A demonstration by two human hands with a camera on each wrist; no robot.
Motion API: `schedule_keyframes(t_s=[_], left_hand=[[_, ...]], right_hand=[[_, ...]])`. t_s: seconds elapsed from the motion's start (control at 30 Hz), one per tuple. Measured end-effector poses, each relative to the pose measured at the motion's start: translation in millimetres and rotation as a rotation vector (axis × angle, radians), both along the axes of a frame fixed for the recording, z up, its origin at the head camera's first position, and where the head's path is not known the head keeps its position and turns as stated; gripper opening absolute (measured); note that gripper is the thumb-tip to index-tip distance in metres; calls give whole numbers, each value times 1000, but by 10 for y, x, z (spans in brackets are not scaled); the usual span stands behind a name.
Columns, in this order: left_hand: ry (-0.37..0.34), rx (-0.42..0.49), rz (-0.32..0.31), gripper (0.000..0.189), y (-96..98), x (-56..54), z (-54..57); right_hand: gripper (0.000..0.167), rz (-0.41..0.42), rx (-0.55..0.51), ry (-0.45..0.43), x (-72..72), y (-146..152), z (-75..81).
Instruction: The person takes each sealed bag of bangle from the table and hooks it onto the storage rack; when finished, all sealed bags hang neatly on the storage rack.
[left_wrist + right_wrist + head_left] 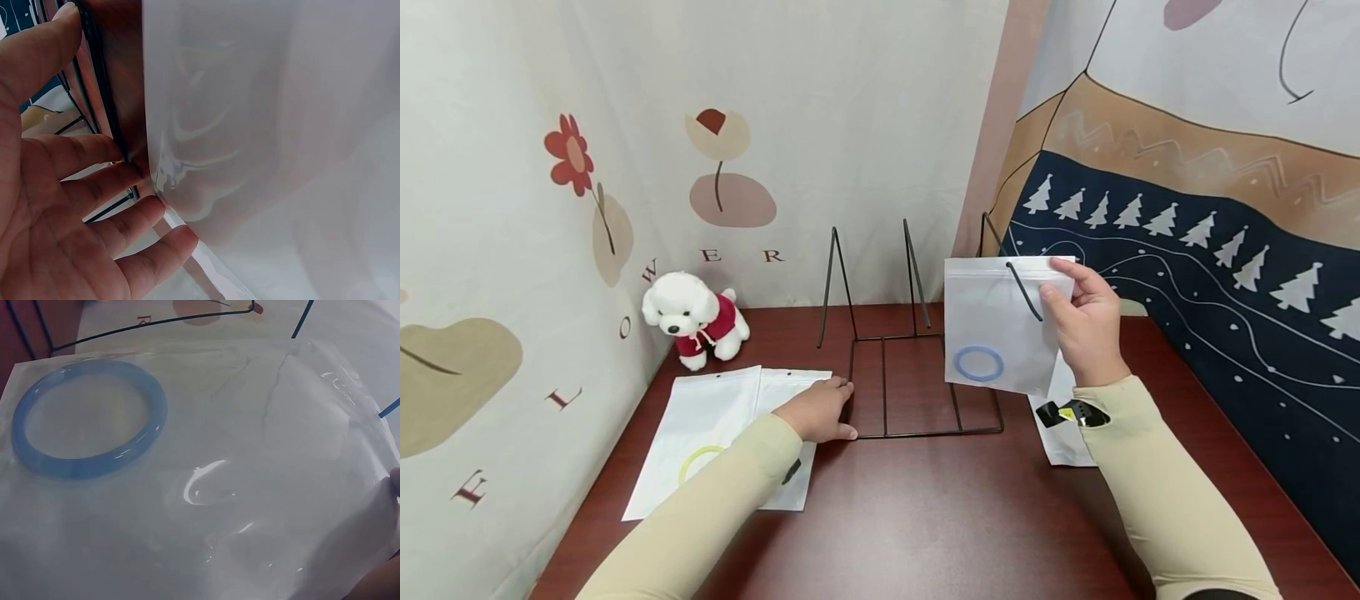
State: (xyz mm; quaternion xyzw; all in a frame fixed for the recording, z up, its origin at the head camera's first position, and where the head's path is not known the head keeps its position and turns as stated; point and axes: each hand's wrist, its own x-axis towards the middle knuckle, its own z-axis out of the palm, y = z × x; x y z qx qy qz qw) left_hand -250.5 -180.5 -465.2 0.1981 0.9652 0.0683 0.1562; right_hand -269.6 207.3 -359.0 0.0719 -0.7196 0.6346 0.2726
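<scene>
My right hand pinches the upper right edge of a white zip bag between thumb and fingers. Inside the bag, near its lower left, lies a blue bangle, seen large in the right wrist view too. A prong of the black wire rack pokes through the bag near its top edge. My left hand touches the rack's front left corner. Its fingers are spread nearly straight, with the thumb against the black wire, beside another white bag.
Two white bags lie flat at the left, one with a yellow bangle in it. Another white bag lies under the right forearm. A white toy dog in a red top stands at the back left. Printed curtains hang behind the table.
</scene>
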Motion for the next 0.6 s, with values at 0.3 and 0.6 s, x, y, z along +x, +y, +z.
schedule_keyframes(t_s=[0.3, 0.6], left_hand=[[-3, 4, 1, 87, 1, 0, 0], [6, -1, 5, 87, 6, 1, -4]], right_hand=[[37, 20, -21, -38, -101, -26, 40], [38, 14, -30, -84, -217, -52, 56]])
